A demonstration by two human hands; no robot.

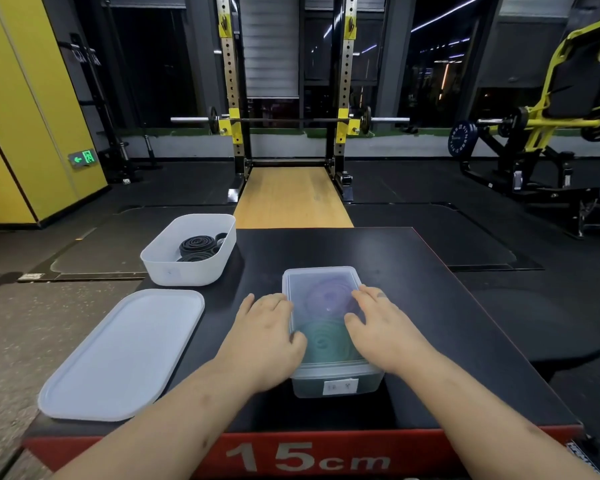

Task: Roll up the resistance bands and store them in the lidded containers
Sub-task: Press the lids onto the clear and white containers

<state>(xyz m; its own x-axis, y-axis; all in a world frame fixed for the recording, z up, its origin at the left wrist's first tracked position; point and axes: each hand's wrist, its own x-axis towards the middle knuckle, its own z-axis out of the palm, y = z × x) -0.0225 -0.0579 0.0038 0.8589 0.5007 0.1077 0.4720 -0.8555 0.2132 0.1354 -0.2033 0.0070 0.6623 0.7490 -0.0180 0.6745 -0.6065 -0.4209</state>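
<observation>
Both left hand point(269, 336) and right hand point(381, 327) press flat-fingered on the frosted rectangular lid point(321, 279) covering coiled bands point(323, 344).

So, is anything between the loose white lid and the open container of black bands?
Nothing visible. The loose white lid lies flat on the black platform just in front of the open white container, bare platform between them. The left hand and right hand rest on the lidded clear container, to the right.
</observation>
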